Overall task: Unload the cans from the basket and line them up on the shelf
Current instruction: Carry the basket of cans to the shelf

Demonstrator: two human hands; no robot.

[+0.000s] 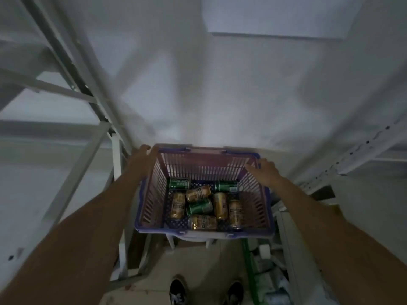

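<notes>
Your left hand (147, 155) gripped the purple basket (255, 195) at its 10 o'clock corner; your right hand (265, 170) clamped the rim at 2 o'clock. The basket sat low in the centre, on a white support whose kind could not be told. Five gold cans (220, 205) and three green cans (178, 183) lay on their sides inside. White shelf frames (66, 93) stood at 9 and 3 o'clock.

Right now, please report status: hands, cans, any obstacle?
Left hand and right hand on basket rim. All cans inside, lying flat. No obstacle seen.
</notes>
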